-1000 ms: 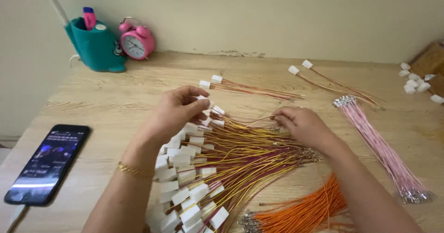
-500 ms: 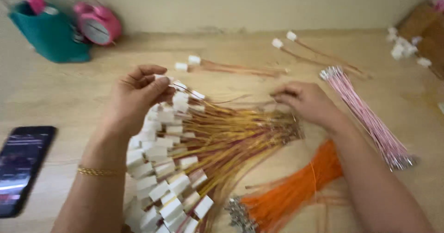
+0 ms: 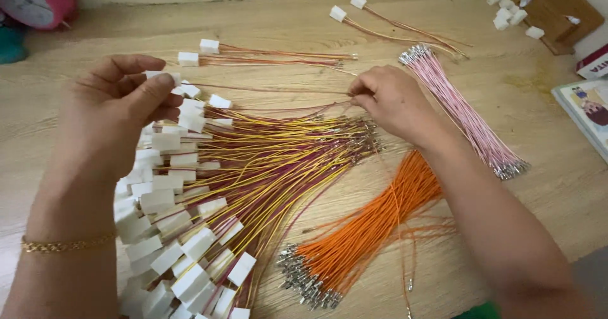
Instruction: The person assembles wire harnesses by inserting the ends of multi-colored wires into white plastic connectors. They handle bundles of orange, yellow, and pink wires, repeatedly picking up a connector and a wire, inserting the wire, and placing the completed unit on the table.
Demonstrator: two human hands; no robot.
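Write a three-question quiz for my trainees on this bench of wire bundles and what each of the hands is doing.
1. True or false: the left hand pinches a white connector at one end of a wire.
2. Multiple choice: which bundle lies nearest the right forearm? A) orange wires B) pink wires C) the two finished pairs near the wall.
3. Fill in: the right hand grips the far end of a thin ____ stretched between the hands.

Key: 1 true. 2 A. 3 wire, running above the yellow and maroon harness pile on the wooden table.
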